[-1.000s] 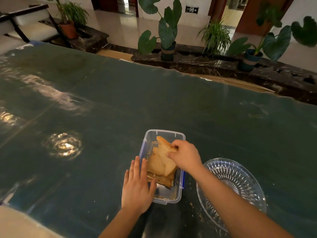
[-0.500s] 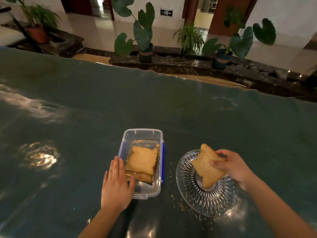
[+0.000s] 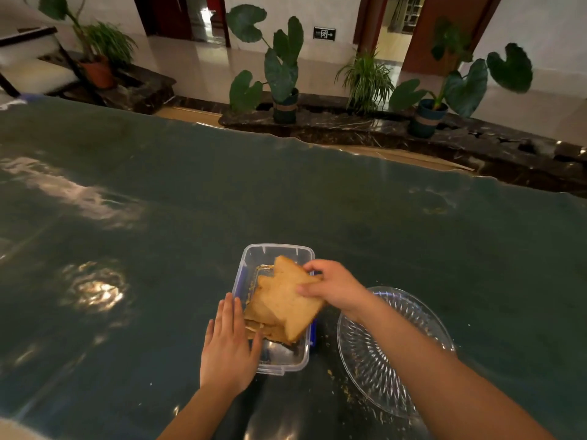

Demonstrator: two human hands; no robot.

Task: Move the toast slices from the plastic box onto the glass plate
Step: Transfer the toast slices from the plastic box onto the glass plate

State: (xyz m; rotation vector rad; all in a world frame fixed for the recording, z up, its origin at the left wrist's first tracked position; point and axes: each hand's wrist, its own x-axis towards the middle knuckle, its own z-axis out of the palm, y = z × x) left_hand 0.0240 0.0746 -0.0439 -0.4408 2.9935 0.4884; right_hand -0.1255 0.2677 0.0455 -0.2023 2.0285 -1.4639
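On the dark green counter (image 3: 286, 192), near centre, sits the clear plastic box (image 3: 283, 365), lid off, long axis running near to far. Blue latches show along its left and right sides.

Right hand (image 3: 336, 289): reaches in from the right over the box's right rim. Thumb and fingers (image 3: 309, 290) are clamped on the right edge of the top toast slice (image 3: 286, 300). That slice is tilted, right edge lifted, its near corner hanging over the box's right wall. It is above the box, not over the plate.

Beneath it, further toast slices (image 3: 259, 315) lie stacked in the middle of the box; count cannot be told. Near end of the box floor is bare, with crumbs along the left inner wall.

Left hand (image 3: 228, 350): flat, palm down, fingers together and extended, pointing far. It rests against the box's near-left corner, thumb lying over the rim. It grips nothing.

Glass plate (image 3: 374, 360): clear, cut ribbed pattern, just right of the box and slightly nearer. The right forearm crosses above its middle and far side. No toast is visible on the parts of the plate that show.

Crumbs (image 3: 346, 393) are scattered on the counter between box and plate, near side.

Beyond the counter's far edge: potted plants (image 3: 282, 71) on a dark stone ledge, tiled floor, doorways.
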